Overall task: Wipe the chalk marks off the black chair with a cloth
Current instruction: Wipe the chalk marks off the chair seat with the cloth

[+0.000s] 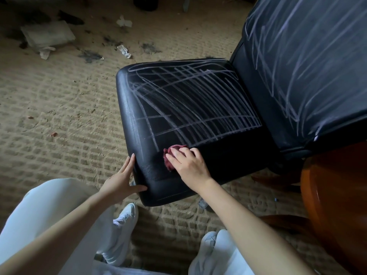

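1. Far left, I see a pale slab (47, 34) lying on the carpet (59, 108), with scraps of paper (124, 50) and dark stains near it.
2. Near left, the person's white trouser leg (39, 211) and a white shoe (124, 225) stand on the carpet just in front of the chair.
3. The left hand (121, 179) rests on the near left corner of the chair (155, 187). Its fingers lie straight and together along the left edge, and the thumb is spread out along the front edge.
4. Chalk marks (190, 100) cross the middle and far part of the seat in a rough grid. The near strip of the seat looks plain black.
5. The cloth (168, 163), dark red and bunched up, sits on the near part of the seat, just at the near edge of the marks.
6. The right hand (188, 165) lies on top of the cloth. Its fingers are side by side and nearly straight, pressing it onto the seat, and the thumb is out to the right. I see no pinch.
7. Right of that, the backrest (307, 66) rises, covered in long chalk strokes.
8. Near right, a rounded piece of glossy brown wood (333, 205) stands beside the chair.
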A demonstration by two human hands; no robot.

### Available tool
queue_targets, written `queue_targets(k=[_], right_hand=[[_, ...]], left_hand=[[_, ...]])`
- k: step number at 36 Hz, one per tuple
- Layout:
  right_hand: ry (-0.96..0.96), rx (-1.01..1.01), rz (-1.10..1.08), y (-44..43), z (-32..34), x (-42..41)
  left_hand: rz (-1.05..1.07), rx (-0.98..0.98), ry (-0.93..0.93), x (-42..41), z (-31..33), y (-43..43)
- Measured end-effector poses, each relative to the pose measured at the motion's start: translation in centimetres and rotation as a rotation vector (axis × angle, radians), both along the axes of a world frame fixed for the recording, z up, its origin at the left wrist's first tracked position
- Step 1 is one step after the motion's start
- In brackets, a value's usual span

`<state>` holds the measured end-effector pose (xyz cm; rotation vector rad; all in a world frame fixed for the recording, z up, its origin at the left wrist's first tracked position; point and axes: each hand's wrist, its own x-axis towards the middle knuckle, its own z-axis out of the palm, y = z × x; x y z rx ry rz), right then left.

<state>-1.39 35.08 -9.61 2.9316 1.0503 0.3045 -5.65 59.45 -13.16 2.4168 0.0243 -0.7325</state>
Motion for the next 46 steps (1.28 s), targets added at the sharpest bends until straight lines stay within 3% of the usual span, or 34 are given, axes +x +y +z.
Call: queue_targets(k=[15, 20, 24, 31, 46], right_hand=[[0.071, -0.012, -0.129, -4.1, 0.7, 1.4], [0.079, 0.019, -0.137, -4.5, 0.5, 1.5], [0.071, 0.025, -0.151, -5.4, 0.6, 1.9], [0.038, 0.014, -0.189, -7.8, 0.3, 2.9], [0.006, 0.017, -0.241, -11.5, -0.2, 4.8]], left_hand=[[0.059, -0.099, 0.113, 0.7, 0.6, 0.2], [0.18, 0.181, -0.171, 0.8, 2.4, -2.7], [-0.063, 0.221, -0.423, 1.8, 3.5, -6.9], [-0.48, 0.296, -0.569, 2.8, 3.6, -13.4], [-0.579, 0.32, -0.651, 4.9, 3.4, -17.5]])
